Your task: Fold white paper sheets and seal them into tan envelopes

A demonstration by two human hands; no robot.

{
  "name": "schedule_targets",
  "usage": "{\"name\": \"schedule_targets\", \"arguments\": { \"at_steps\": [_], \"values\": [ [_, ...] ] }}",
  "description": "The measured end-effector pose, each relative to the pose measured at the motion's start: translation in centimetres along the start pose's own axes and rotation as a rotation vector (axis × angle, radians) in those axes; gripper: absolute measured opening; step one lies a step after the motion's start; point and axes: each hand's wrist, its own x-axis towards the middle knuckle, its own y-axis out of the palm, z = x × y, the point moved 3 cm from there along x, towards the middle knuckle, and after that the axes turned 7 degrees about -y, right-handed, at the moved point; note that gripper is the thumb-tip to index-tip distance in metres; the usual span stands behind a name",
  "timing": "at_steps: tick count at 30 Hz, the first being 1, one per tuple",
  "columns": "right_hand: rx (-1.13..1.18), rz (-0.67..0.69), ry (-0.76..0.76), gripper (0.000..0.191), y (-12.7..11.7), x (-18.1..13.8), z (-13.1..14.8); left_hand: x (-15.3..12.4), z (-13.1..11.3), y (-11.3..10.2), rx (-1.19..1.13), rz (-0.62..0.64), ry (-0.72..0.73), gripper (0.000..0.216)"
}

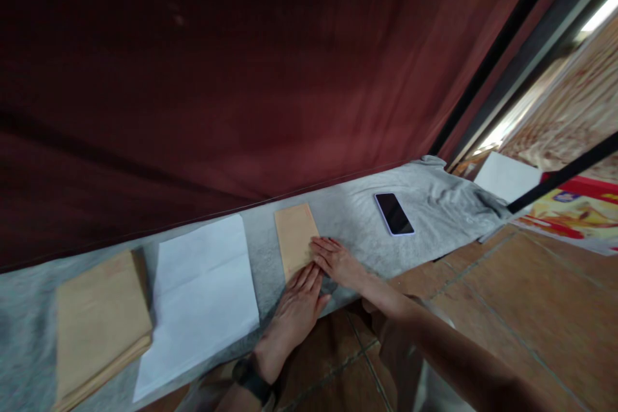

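A small brown envelope lies flat on the grey cloth-covered surface in front of me. My left hand, with a dark watch on the wrist, rests flat over its near end, fingers stretched out. On the envelope's right edge lies my right hand, fingers extended and nearly meeting the left fingers. Both palms face down, covering the envelope's near corner. Left of the envelope are white paper sheets, and beyond them a stack of larger brown envelopes or paper.
A phone with a dark screen lies to the right on the grey cloth. A dark red curtain hangs along the back. Dark metal bars, a white sheet and a colourful printed box or poster are at far right.
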Motion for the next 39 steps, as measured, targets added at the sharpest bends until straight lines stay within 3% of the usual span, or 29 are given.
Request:
{"name": "schedule_targets", "arguments": {
  "at_steps": [7,10,22,29,39],
  "values": [
    [-0.127,-0.018,0.018,0.044,-0.2,4.3,-2.0,-0.2,0.1,0.9,0.032,-0.029,0.010,0.057],
    [-0.159,-0.019,0.032,0.044,-0.3,4.6,-2.0,-0.1,0.1,1.3,0.057,-0.040,0.014,0.056],
    [0.036,0.084,0.003,0.047,-1.6,-7.0,2.7,-0.2,-0.3,0.3,0.072,-0.053,0.027,0.048],
    [0.026,0.009,-0.026,0.052,-1.1,-7.0,5.3,-1.0,-0.4,-0.3,0.095,-0.066,0.013,0.045],
    [-0.088,-0.030,0.025,0.048,-1.1,-7.7,5.1,-2.9,1.3,-0.4,0.127,-0.153,-0.051,0.040]
  ]
}}
